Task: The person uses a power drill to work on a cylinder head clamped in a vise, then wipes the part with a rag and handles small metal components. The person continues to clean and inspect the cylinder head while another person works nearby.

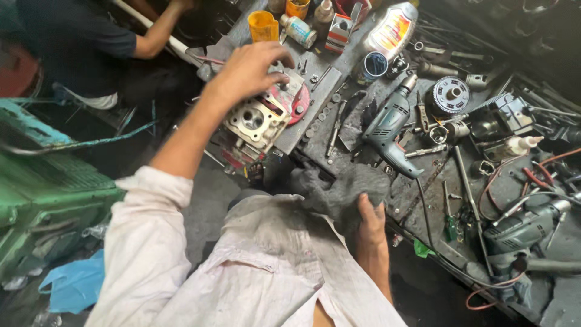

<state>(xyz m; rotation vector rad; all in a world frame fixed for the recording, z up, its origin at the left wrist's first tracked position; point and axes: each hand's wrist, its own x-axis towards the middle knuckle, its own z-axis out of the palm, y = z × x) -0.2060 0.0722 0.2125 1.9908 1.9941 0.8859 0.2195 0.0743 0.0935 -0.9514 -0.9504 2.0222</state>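
My left hand [251, 69] reaches forward and rests its fingers on top of a metal engine cylinder head [259, 121] at the edge of a greasy workbench [363, 151]. A red round part [299, 100] sits just behind the head. My right hand [370, 221] is close to my body and grips a dark grey rag [345, 184] that lies bunched at the bench's near edge. I wear a stained white shirt with rolled sleeves.
An electric drill [390, 130] lies on the bench beside the rag, a second drill [523, 227] at the right. Orange cups [263, 25], bottles, a clutch-like disc [451, 95], bolts, screwdrivers and cables crowd the bench. Another person's arm [154, 33] is at top left. A green machine [42, 188] stands left.
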